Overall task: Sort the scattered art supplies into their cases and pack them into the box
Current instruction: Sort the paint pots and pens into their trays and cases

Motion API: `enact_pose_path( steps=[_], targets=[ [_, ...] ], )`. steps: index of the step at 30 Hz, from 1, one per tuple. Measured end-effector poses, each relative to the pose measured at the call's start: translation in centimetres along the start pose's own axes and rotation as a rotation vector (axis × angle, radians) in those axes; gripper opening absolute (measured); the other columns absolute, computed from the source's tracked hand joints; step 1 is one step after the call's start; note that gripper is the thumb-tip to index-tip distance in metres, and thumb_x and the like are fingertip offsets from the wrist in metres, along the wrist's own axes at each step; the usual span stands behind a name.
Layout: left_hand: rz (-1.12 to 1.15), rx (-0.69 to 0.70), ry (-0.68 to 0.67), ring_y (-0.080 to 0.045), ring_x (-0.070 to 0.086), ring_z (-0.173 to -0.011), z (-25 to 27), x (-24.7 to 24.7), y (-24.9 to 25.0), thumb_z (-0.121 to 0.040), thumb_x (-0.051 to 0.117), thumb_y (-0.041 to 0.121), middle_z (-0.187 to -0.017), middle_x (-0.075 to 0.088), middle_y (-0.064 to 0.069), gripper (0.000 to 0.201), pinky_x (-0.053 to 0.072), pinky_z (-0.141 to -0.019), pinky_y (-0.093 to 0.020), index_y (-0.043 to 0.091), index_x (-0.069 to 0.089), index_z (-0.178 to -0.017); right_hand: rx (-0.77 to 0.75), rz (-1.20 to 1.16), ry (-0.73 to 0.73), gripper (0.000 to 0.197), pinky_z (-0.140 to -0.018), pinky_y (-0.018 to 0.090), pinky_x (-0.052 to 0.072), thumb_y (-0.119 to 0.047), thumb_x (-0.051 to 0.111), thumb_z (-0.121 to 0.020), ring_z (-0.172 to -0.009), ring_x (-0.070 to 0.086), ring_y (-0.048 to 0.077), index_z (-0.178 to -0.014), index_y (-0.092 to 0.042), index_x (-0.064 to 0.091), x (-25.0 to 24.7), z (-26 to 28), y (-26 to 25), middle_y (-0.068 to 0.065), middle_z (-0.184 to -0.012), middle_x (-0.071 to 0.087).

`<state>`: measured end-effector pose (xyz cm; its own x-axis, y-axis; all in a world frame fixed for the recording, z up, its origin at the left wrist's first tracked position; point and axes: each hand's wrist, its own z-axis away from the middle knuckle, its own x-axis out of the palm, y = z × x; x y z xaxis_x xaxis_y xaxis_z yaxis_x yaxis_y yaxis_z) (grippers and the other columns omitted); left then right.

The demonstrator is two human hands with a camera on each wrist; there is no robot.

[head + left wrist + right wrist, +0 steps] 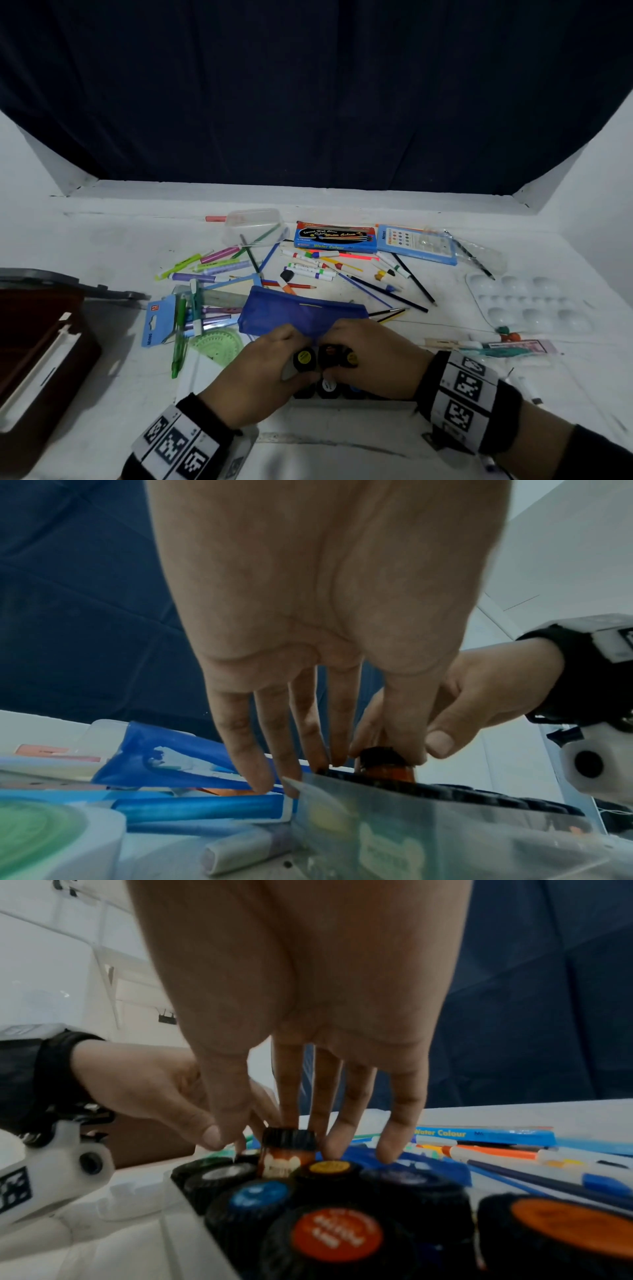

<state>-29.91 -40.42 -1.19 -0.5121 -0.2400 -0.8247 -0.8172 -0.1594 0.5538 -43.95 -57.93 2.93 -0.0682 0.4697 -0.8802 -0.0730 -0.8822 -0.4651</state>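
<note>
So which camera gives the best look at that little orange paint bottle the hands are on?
The right wrist view: the orange paint bottle stands raised among black-capped jars, label visible. The left wrist view shows only its cap and orange shoulder; the head view mostly hides it behind both hands.

Dim, noisy frames (edges warped), foregrounds blurred.

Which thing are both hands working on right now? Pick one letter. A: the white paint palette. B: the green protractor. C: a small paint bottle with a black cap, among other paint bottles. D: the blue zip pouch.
C: in the right wrist view the right hand and the left hand both have fingertips at the raised paint bottle, which stands among other capped bottles.
</note>
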Motion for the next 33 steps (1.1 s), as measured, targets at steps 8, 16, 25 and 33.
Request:
enact_pose_path(
  steps=[8,16,25,33],
  targets=[
    [-0.059,-0.028,-0.082,-0.001,0.054,-0.094,0.4,0.1,0.7,-0.067,0.066,0.071,-0.113,0.042,0.02,0.064,0.047,-0.079,-0.021,0.036,0.056,-0.12,0.035,-0.007,0.015,0.022,-0.087,0.035,0.049,-0.035,0.063,-0.091,-0.098,0.059,0.011,-0.112,-0.026,0.067,-0.2,0.6,0.0,-0.007,-0.108,0.066],
    [-0.114,-0.021,-0.103,-0.006,0.055,-0.103,0.8,0.1,0.9,-0.065,0.082,0.045,-0.122,0.039,0.015,0.071,0.051,-0.084,-0.031,0.029,0.051,-0.127,0.161,0.147,-0.023,0.056,-0.093,0.04,0.047,-0.053,0.067,-0.079,-0.112,0.054,0.015,-0.129,-0.034,0.051,-1.4,4.3,1.7,-0.007,-0.121,0.058],
    [-0.158,-0.141,-0.191,-0.008,0.051,-0.101,-0.6,0.1,1.6,-0.062,0.088,0.034,-0.114,0.049,0.011,0.07,0.042,-0.082,-0.023,0.025,0.051,-0.121,0.373,0.302,-0.133,0.088,-0.09,0.035,0.047,-0.05,0.077,-0.072,-0.117,0.051,0.016,-0.143,-0.023,0.032,-1.9,10.1,5.5,-0.005,-0.131,0.045],
    [-0.172,-0.163,-0.158,-0.005,0.054,-0.102,-0.4,-0.4,1.8,-0.063,0.087,0.036,-0.114,0.057,0.014,0.067,0.045,-0.085,-0.022,0.03,0.05,-0.119,0.353,0.287,-0.092,0.072,-0.087,0.041,0.041,-0.047,0.071,-0.067,-0.1,0.053,0.019,-0.121,-0.024,0.03,-2.0,9.7,5.5,-0.006,-0.11,0.054]
  ],
)
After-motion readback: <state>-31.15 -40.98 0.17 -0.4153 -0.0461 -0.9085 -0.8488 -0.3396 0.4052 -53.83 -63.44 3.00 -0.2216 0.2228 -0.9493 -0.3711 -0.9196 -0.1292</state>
